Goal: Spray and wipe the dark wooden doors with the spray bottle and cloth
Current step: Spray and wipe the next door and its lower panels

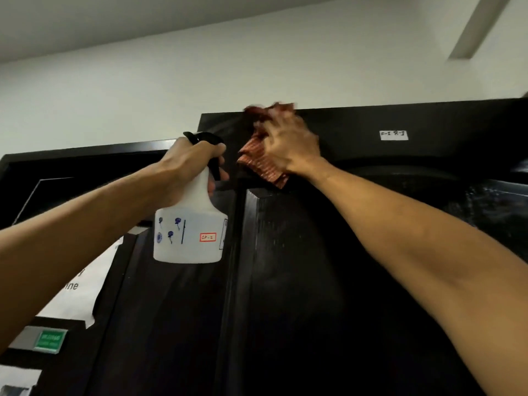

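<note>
My left hand (pixel 188 164) grips the neck of a white spray bottle (pixel 190 232) with a black trigger head, held up in front of the dark wooden door (pixel 300 281). The bottle carries a small red-framed label and blue flower prints. My right hand (pixel 288 144) presses a reddish striped cloth (pixel 257 158) against the dark door frame (pixel 357 130) above the door's top edge. The hand and cloth are motion-blurred. A second dark door (pixel 160 324) stands at the left.
A small white label (pixel 393 135) sticks on the frame's top bar. White paper notices (pixel 77 292) and a green sign (pixel 48 341) hang at the lower left. White wall (pixel 143 104) and ceiling lie above the frames.
</note>
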Motion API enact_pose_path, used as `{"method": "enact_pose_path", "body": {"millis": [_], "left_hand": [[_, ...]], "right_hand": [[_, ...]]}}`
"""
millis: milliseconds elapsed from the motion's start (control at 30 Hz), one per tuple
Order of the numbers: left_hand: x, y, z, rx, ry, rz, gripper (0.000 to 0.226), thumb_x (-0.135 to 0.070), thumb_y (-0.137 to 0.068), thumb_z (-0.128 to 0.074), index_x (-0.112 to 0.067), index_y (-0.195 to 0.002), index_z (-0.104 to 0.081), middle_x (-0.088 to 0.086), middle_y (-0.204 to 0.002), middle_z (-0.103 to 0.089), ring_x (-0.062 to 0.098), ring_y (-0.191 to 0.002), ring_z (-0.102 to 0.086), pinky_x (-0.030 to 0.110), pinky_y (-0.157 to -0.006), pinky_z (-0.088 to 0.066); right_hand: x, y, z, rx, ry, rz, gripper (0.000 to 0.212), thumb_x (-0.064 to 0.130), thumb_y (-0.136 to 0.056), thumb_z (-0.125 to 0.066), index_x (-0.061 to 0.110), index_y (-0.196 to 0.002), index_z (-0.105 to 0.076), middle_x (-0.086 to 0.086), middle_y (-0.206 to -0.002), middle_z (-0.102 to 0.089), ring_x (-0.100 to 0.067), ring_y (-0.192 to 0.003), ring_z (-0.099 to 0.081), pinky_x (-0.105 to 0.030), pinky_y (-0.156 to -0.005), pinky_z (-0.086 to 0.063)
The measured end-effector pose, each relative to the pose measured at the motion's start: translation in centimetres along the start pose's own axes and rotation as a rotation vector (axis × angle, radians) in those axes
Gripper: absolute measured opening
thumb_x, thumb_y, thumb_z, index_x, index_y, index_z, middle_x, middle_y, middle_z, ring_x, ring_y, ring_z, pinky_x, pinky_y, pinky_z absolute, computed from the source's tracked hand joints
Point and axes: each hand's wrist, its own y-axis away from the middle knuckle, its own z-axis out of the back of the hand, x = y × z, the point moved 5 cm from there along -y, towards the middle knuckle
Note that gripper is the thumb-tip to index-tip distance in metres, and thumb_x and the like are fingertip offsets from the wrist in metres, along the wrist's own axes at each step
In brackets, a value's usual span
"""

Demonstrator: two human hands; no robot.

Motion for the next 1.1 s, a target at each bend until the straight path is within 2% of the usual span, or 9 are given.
{"method": "enact_pose_path", "body": {"millis": [100,200,300,400,533,633,833,967,1100], "left_hand": [[-1.3,0.2,-2.5,0.037,0.024,0.011,0.028,-0.036,-0.102,-0.062,-0.009,-0.098,-0.067,0.015,-0.086,-0.079,0.015,-0.043,-0.056,0.029,-0.05,-0.05],[-3.2,0.6,-5.3,0.055,0.034,-0.004,0.028,-0.037,-0.102,-0.063,-0.01,-0.095,-0.068,0.014,-0.085,-0.079,0.014,-0.042,-0.057,0.029,-0.048,-0.05],[-5.2,1.2,-9.0,0.066,0.033,-0.028,0.03,-0.036,-0.103,-0.062,-0.009,-0.094,-0.07,0.014,-0.085,-0.079,0.014,-0.043,-0.057,0.028,-0.05,-0.051],[-6.8,2.2,-13.3,0.117,0.068,-0.024,0.03,-0.036,-0.103,-0.061,-0.007,-0.101,-0.069,0.017,-0.092,-0.079,0.014,-0.043,-0.057,0.029,-0.049,-0.05],[-9.2,3.5,-19.1,0.151,0.099,-0.008,0.03,-0.036,-0.104,-0.06,-0.007,-0.104,-0.068,0.016,-0.093,-0.078,0.012,-0.04,-0.057,0.027,-0.045,-0.051],[-10.9,3.8,-23.2,0.144,0.11,-0.015,0.029,-0.036,-0.104,-0.06,-0.007,-0.103,-0.068,0.016,-0.092,-0.078,0.012,-0.04,-0.058,0.027,-0.046,-0.051],[-13.9,4.5,-29.9,0.118,0.102,-0.052,0.025,-0.029,-0.103,-0.06,-0.005,-0.097,-0.068,0.018,-0.089,-0.072,0.016,-0.042,-0.056,0.025,-0.044,-0.05],[-15.1,5.5,-33.9,0.169,0.076,-0.051,0.026,-0.033,-0.104,-0.059,-0.009,-0.097,-0.066,0.015,-0.088,-0.075,0.013,-0.042,-0.056,0.026,-0.047,-0.052],[-16.6,5.9,-37.1,0.158,0.064,-0.047,0.028,-0.036,-0.104,-0.059,-0.009,-0.104,-0.068,0.013,-0.087,-0.076,0.013,-0.044,-0.057,0.028,-0.049,-0.053]], "right_hand": [[-6.5,2.1,1.3,-0.079,0.009,-0.274,0.062,0.044,-0.104,-0.027,0.015,-0.159,-0.029,-0.014,-0.163,-0.029,-0.039,-0.149,-0.025,-0.054,-0.123,-0.025],[-4.4,4.8,1.9,-0.03,0.032,-0.039,0.06,0.038,-0.106,-0.039,0.014,-0.16,-0.028,-0.011,-0.159,-0.034,-0.038,-0.147,-0.028,-0.055,-0.115,-0.034],[-5.9,8.1,2.5,0.015,-0.034,0.127,0.051,0.035,-0.104,-0.039,0.019,-0.152,-0.044,-0.005,-0.164,-0.031,-0.03,-0.151,-0.026,-0.049,-0.122,-0.028],[-13.3,12.4,3.8,-0.126,-0.012,-0.052,0.05,0.031,-0.1,-0.038,0.015,-0.144,-0.053,-0.009,-0.158,-0.039,-0.031,-0.146,-0.032,-0.049,-0.121,-0.032],[-22.6,15.3,6.3,-0.194,0.043,-0.335,0.057,0.032,-0.101,-0.033,0.007,-0.151,-0.043,-0.018,-0.153,-0.042,-0.039,-0.142,-0.036,-0.05,-0.123,-0.026],[-23.5,12.4,6.9,-0.05,0.084,-0.181,0.072,0.045,-0.095,-0.03,0.008,-0.156,-0.032,-0.017,-0.153,-0.039,-0.039,-0.139,-0.036,-0.05,-0.121,-0.026],[-26.4,12.2,7.2,-0.011,-0.064,-0.05,0.049,0.033,-0.106,-0.035,0.019,-0.152,-0.044,-0.007,-0.168,-0.024,-0.03,-0.154,-0.018,-0.043,-0.126,-0.009],[-37.9,15.6,10.1,-0.178,0.046,-0.275,0.056,0.033,-0.102,-0.033,0.013,-0.153,-0.041,-0.016,-0.157,-0.039,-0.036,-0.144,-0.033,-0.045,-0.124,-0.022],[-36.3,16.5,9.4,-0.041,0.17,-0.035,0.062,0.031,-0.099,-0.039,0.012,-0.157,-0.033,-0.013,-0.158,-0.038,-0.034,-0.141,-0.036,-0.043,-0.12,-0.025]]}}
